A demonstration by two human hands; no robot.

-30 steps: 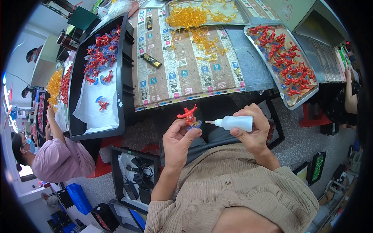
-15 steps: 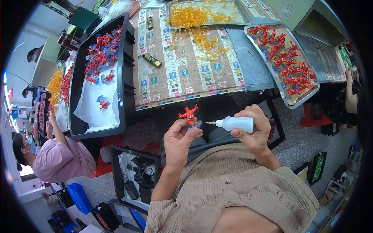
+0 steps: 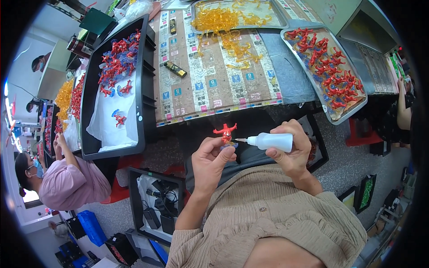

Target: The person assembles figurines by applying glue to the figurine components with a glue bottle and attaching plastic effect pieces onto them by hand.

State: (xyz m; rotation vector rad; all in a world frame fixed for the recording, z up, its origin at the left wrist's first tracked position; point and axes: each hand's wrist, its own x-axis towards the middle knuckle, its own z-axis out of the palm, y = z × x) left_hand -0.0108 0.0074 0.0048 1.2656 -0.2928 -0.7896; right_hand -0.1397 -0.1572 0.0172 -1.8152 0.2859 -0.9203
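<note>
My left hand (image 3: 209,161) pinches a small red figurine (image 3: 225,131) by its blue and yellowish base, between thumb and fingers. The figurine stands upright with its arms spread. In my right hand (image 3: 292,149) is a white squeeze bottle (image 3: 273,141) with a thin nozzle, lying level and pointing left. Its tip is at the lower part of the figurine; whether it touches I cannot tell. Both hands are over my lap, in front of the table edge.
A black tray (image 3: 142,85) at the left holds many red and blue figurines on white paper. A metal tray (image 3: 336,121) at the right is filled with more. Translucent yellow pieces (image 3: 214,20) lie across the far tray and the table covering. Two black lighter-shaped objects (image 3: 174,69) are nearby. A person (image 3: 67,178) sits at the left.
My left hand has shifted slightly right with the figurine, which has turned a little and stands straighter. The bottle in my right hand has barely moved.
</note>
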